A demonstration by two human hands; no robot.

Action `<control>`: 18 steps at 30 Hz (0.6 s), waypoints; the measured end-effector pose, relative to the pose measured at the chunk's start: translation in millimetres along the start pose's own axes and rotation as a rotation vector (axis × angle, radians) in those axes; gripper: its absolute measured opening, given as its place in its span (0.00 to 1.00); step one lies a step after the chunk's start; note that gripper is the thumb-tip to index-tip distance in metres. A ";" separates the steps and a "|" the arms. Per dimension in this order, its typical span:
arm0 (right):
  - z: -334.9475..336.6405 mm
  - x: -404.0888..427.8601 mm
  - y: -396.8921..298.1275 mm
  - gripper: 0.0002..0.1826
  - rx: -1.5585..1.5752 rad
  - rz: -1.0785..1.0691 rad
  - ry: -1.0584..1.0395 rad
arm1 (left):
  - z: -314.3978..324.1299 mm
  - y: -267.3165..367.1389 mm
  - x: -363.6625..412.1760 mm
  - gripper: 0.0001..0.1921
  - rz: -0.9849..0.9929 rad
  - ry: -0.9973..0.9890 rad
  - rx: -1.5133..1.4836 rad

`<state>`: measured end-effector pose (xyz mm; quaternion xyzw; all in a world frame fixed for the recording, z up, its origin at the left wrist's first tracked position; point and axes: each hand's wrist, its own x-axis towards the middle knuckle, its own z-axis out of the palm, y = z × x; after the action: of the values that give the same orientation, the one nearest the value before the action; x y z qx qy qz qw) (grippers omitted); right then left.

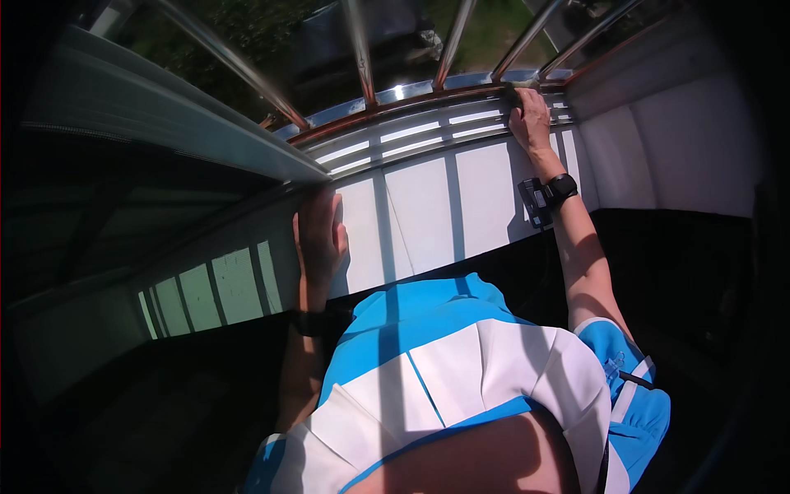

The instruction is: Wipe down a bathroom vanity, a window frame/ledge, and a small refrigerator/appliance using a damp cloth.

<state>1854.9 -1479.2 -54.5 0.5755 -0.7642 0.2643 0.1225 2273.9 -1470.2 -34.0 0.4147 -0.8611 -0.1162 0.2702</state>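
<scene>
My right hand (531, 118) reaches to the far right end of the sliding window's track (432, 131), beside the base of the metal bars. Its fingers are curled around a small dark thing (512, 97), mostly hidden, that looks like a sponge or cloth. My left hand (320, 231) rests in shadow on the white window sill (426, 216), near the lower end of the window sash, with nothing seen in it. Both wrists wear dark bands; a small black device (536, 202) with a cable is at the right one.
Upright metal bars (453, 43) stand beyond the track, with greenery far below outside. A glass window sash (185, 117) slants along the left. A pale wall (666, 142) closes the right side. Sunlight and bar shadows cross the sill.
</scene>
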 end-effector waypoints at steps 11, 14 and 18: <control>12.4 -23.0 -161.3 0.16 0.371 -0.409 -0.229 | -5.8 0.3 9.8 0.27 -0.011 -0.041 0.015; 19.0 -23.3 -202.9 0.15 0.322 -0.509 -0.200 | -11.6 8.9 10.6 0.27 0.053 -0.004 0.066; 24.5 -24.6 -222.2 0.14 0.454 -0.496 -0.235 | 0.0 0.7 1.8 0.28 0.011 0.167 -0.037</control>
<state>2075.2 -1516.5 -28.5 0.7824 -0.5320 0.3217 -0.0367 2272.5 -1471.1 -33.0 0.4132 -0.8354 -0.0958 0.3495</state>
